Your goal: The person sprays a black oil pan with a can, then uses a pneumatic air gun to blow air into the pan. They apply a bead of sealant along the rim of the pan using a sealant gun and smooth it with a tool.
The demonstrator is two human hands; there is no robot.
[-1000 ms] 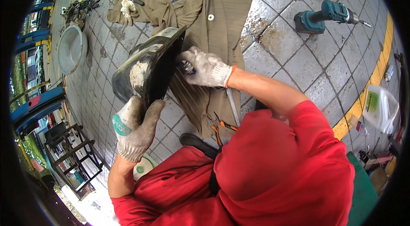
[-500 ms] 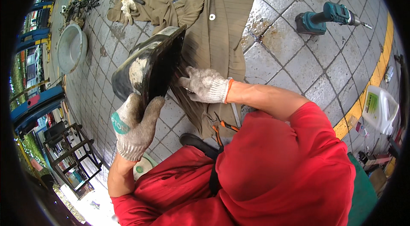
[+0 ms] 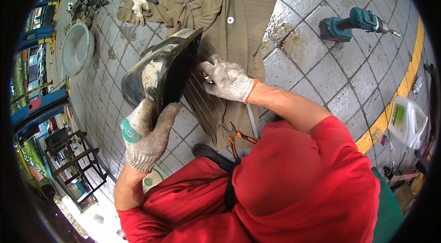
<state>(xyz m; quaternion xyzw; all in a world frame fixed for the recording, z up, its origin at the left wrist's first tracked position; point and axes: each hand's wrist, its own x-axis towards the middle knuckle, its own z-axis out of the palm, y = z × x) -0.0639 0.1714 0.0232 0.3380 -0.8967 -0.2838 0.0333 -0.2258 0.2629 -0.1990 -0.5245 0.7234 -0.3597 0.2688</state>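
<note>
Left hand grips the black pan by its near end, long axis slanting far-right — right hand, curled round a small shiny thing, just right of it.

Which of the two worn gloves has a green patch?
The left-hand glove, gripping the black pan-shaped part: its round green patch faces the camera. The right-hand glove shows no patch, just an orange cuff edge.

Teal cordless drill on tiled floor, right; white jug beside yellow line; grey basin, left; pale glove on brown cloth; black metal frame lower left.
</note>
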